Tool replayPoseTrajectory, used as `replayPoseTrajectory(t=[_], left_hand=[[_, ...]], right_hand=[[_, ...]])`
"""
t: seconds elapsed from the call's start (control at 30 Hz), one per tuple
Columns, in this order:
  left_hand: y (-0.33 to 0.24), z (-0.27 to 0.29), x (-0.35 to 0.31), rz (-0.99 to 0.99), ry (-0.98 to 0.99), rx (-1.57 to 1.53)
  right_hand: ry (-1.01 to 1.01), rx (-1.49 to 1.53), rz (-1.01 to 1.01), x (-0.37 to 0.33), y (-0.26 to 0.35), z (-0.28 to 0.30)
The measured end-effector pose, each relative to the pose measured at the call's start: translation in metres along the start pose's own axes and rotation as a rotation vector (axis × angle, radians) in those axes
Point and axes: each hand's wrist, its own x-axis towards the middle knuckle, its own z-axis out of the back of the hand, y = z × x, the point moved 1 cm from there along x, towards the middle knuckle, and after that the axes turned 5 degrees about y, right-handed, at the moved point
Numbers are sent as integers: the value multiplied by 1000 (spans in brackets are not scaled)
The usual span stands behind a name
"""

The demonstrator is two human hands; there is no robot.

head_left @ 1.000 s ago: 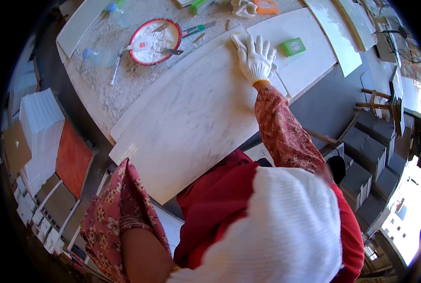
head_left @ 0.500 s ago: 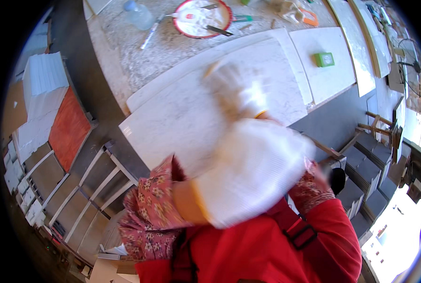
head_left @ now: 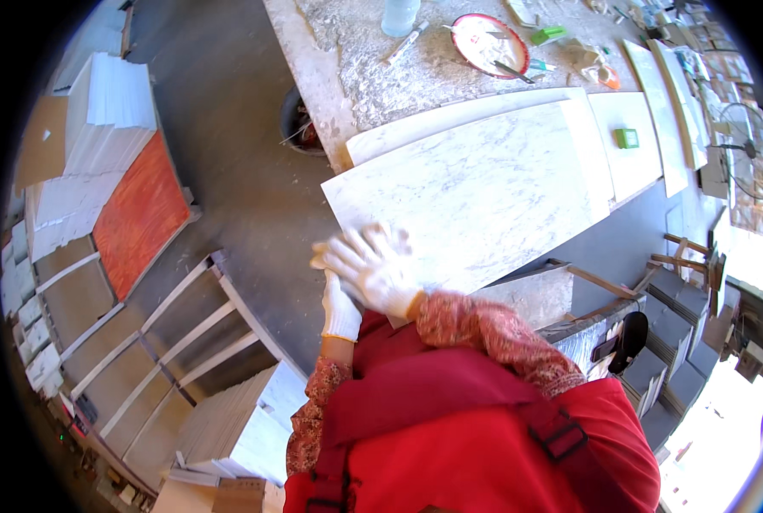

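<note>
A large white marble-look slab (head_left: 467, 188) with grey veins lies along the near side of the worktable. Both my hands wear white knit gloves with yellow-edged cuffs and meet at the slab's near left corner. My right hand (head_left: 371, 272) lies across the left one, its fingers spread and holding nothing. Beneath it, my left hand (head_left: 340, 312) points upward from the wrist; its fingers are mostly hidden by the right hand. Under the slab's far edge, another pale slab (head_left: 476, 118) sticks out.
On the dusty worktable (head_left: 364, 60) are a red-rimmed plate (head_left: 458, 34) with white paste and scrapers, a bottle (head_left: 399, 15) and a small green box (head_left: 626, 138). To the left stand stacked panels (head_left: 112, 103) and a metal rack (head_left: 202, 325). A dark bucket (head_left: 300, 120) sits beside the table.
Both hands have come back from over the slab to its near left corner, and now overlap. The view has turned left, so the table sits farther right and more floor shows.
</note>
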Motion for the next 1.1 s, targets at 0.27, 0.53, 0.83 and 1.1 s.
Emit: replayPoseTrajectory(t=[0.27, 0.53, 0.83, 1.1], left_hand=[[-30, -17, -15, 358, 229, 102], [-30, -14, -12, 379, 245, 115], [-39, -13, -9, 394, 327, 190], [-35, -18, -17, 310, 300, 285]], right_hand=[[18, -929, -798, -239, -284, 70], [301, -849, -1017, -164, -181, 20], [501, -188, -375, -105, -32, 16], [-81, -495, -1366, -228, -376, 115]])
